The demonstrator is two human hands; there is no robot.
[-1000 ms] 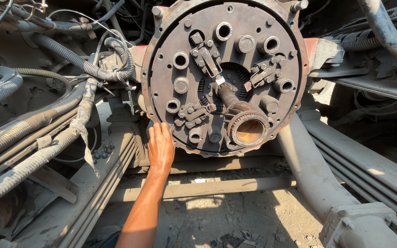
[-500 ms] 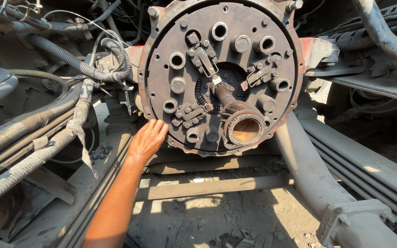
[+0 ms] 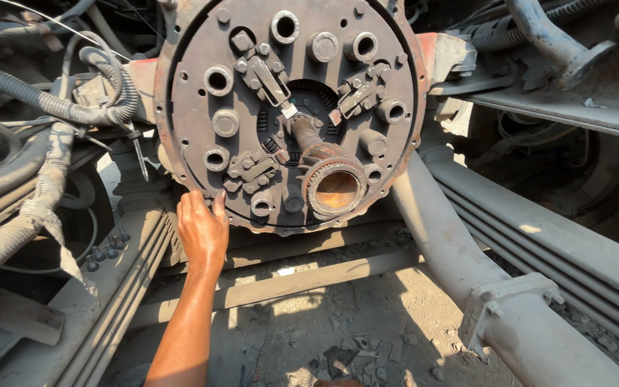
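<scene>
Rust and grey dirt cover the big round metal plate point(image 3: 288, 107) that fills the top middle of the view. It stands upright, facing out, bolted onto the front of a truck's engine. Many round holes and short tubes sit in a ring on its face. Three small metal levers point(image 3: 263, 72) point in toward its middle. A short grooved shaft point(image 3: 309, 140) sticks out of the middle of the plate, and it ends in a thick ring point(image 3: 336, 188) with an orange-brown hollow inside.

Only one hand shows, and I take it for the left hand point(image 3: 202, 229). It comes up on a bare arm from below the plate. Its fingers point(image 3: 193, 204) are straight and close together, not spread wide. The fingertips rest against the lower left edge of the plate, and the thumb touches the plate face just beside a small tube. The hand holds nothing. The other hand cannot be seen.

Left of the plate, thick ribbed hoses point(image 3: 44, 104) and wrapped cables point(image 3: 30, 215) hang in a bunch. A red part point(image 3: 442, 54) peeks out at the plate's right edge. Below the plate, flat steel bars point(image 3: 288, 279) cross over dusty ground point(image 3: 367, 337) with bits of rubble. To the lower right of the plate, a fat grey pipe point(image 3: 453, 265) slants down to a bolted block point(image 3: 514, 297), with long stacked steel strips point(image 3: 553, 251) just beside it. No labels or signs can be made out.
</scene>
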